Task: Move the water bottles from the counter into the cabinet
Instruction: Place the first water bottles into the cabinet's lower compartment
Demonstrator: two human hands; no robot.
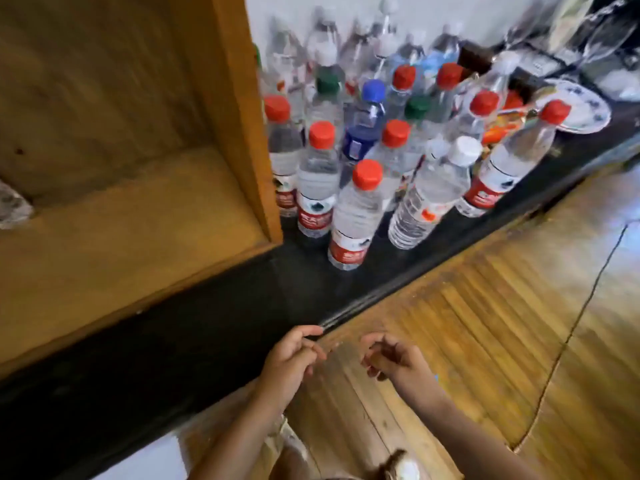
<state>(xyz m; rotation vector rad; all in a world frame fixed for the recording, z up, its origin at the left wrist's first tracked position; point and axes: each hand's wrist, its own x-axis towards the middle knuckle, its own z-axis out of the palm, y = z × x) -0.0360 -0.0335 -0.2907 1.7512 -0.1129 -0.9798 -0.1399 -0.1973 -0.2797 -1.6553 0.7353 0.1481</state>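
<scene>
Both hands empty, left hand [289, 358] and right hand [391, 356] fingers loosely curled, apparently; water bottles [356, 209] crowd counter [214, 341].

Left hand [292, 358] and right hand [393, 356] close together, fingers loosely curled, empty.

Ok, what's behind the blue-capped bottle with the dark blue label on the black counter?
Behind the blue-capped bottle stand more clear plastic bottles: a green-capped one, a red-capped one and blurred white-capped ones by the white wall. Their lower halves are covered.
</scene>
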